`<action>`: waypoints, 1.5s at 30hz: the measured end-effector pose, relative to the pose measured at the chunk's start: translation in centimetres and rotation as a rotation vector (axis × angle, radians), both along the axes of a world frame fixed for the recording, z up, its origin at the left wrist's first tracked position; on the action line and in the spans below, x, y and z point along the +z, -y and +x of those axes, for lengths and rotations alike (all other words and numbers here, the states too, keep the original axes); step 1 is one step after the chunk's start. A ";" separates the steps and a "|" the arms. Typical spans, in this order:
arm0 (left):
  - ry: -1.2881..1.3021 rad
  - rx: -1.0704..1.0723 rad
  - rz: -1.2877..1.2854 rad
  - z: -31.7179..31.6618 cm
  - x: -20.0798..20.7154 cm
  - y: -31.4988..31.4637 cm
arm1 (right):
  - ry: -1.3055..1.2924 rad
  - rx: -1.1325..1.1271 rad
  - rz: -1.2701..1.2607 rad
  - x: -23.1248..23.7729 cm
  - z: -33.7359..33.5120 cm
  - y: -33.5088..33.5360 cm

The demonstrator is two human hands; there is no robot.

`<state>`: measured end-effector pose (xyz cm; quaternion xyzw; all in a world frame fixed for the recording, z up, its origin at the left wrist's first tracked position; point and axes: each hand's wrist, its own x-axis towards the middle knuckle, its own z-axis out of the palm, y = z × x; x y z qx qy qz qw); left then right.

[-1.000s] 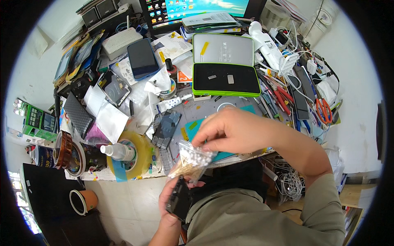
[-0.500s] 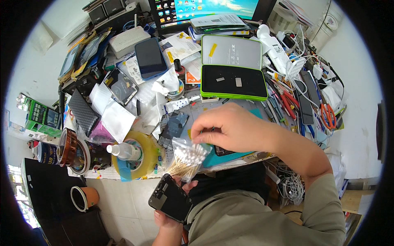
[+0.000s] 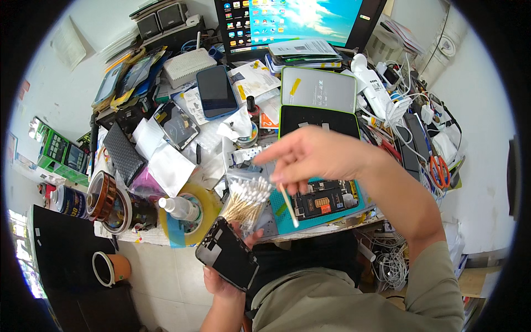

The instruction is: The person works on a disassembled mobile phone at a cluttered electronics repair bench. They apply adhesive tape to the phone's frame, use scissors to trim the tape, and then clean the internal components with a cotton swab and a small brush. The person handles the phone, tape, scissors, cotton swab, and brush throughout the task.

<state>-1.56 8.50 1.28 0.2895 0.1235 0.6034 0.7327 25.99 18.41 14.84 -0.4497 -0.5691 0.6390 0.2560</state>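
Note:
My left hand (image 3: 220, 283) grips a black phone screen (image 3: 228, 255), its inner side turned up and tilted. A clear bag of cotton swabs (image 3: 247, 200) rises just beyond the screen, by my left fingertips, which seem to hold it too; the screen hides part of that grip. Over the desk edge, my right hand (image 3: 318, 157) pinches a single cotton swab (image 3: 289, 207) that points down toward me. Under that hand lies an opened phone body (image 3: 325, 203) with its inner parts showing, on a teal mat (image 3: 287, 222). The hand hides part of the phone body.
A green-rimmed case (image 3: 319, 88) stands open behind my right hand. To the left are a tape roll (image 3: 206, 218), a white-capped bottle (image 3: 180, 208) and papers (image 3: 170, 170). Red-handled scissors (image 3: 440, 171) and cables lie right; a blue-edged phone (image 3: 217, 93) and monitor (image 3: 298, 25) are behind.
My right hand has drawn a cotton swab out of the bag and moved rightward with it. The view has shifted, revealing more of the opened phone. My left hand keeps its hold.

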 end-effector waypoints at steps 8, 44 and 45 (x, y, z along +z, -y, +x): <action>-0.134 0.158 0.037 -0.4 2.9 -1.5 | 0.555 0.021 0.220 1.7 -5.2 -5.6; -1.526 -0.246 0.689 11.7 7.4 -15.5 | 0.415 -0.691 1.671 1.7 -1.9 18.8; -1.562 -0.186 0.785 11.0 6.5 -15.9 | 0.398 -0.600 1.695 1.8 -1.1 18.9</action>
